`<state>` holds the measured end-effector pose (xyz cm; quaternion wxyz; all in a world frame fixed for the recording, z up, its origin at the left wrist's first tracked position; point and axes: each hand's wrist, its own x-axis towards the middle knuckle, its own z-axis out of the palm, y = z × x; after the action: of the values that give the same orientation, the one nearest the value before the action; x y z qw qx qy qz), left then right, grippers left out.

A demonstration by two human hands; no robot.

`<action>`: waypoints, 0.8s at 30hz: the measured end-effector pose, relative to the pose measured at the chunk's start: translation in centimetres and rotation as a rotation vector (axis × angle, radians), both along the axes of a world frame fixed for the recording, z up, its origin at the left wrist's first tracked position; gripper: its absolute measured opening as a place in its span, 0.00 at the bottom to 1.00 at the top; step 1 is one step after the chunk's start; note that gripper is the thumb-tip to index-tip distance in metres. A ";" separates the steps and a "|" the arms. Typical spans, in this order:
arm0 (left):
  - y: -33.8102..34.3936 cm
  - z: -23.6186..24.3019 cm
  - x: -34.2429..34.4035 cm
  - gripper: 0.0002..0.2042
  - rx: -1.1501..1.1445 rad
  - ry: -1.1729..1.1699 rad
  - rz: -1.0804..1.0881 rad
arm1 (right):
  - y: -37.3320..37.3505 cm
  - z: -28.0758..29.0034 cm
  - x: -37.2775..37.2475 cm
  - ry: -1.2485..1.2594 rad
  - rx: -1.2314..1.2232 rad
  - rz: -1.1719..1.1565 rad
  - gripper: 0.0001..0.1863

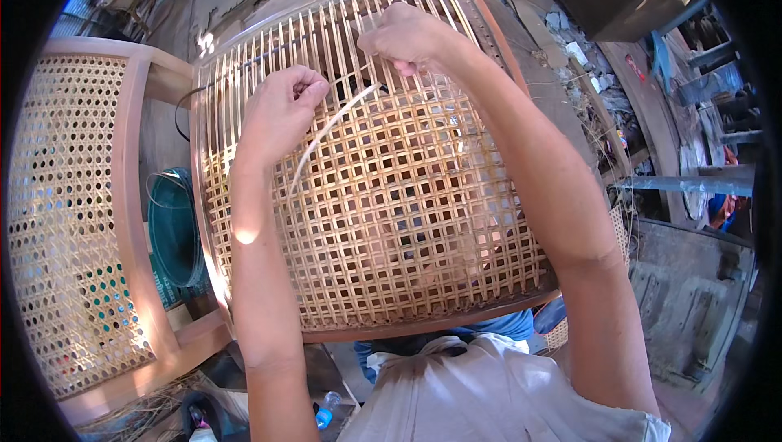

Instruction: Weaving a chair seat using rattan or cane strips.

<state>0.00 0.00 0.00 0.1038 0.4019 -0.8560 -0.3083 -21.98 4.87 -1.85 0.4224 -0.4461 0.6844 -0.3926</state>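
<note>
The pale strip [327, 124] lies between the hands, just right of the left hand [281, 112] and on the body side of the right hand [411, 39]; its long axis slants from near the right hand's fingers back toward the left wrist, so the left hand is nearer to most of its length. The left hand is curled, thumb meeting forefinger, with nothing plainly visible in the pinch. The right hand bends over the strands [281, 47], fingertips hidden, so I cannot tell what it grips. Bodyward of both hands spreads the weave [383, 226]; around it runs the frame [423, 326]. The close-set strands hem in the right hand. Left of the left hand stand a bucket [173, 230] and a cane panel [59, 132]; well right of the right hand lies rubble [575, 52].
</note>
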 end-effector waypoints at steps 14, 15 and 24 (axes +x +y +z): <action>1.5 -0.5 -1.2 0.12 -0.091 -0.008 0.097 | 1.8 3.7 0.1 0.423 0.168 0.019 0.11; 1.5 -0.6 -1.1 0.12 -0.086 -0.002 0.094 | 1.7 3.2 -0.1 0.421 0.168 0.019 0.11; 0.1 -2.4 -0.5 0.11 0.035 0.180 0.038 | 0.8 2.8 -0.4 0.369 0.154 0.056 0.11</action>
<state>-0.47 0.08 -2.37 0.1789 0.3904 -0.8299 -0.3561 -22.40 5.65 0.92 0.3333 -0.4960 0.7654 -0.2389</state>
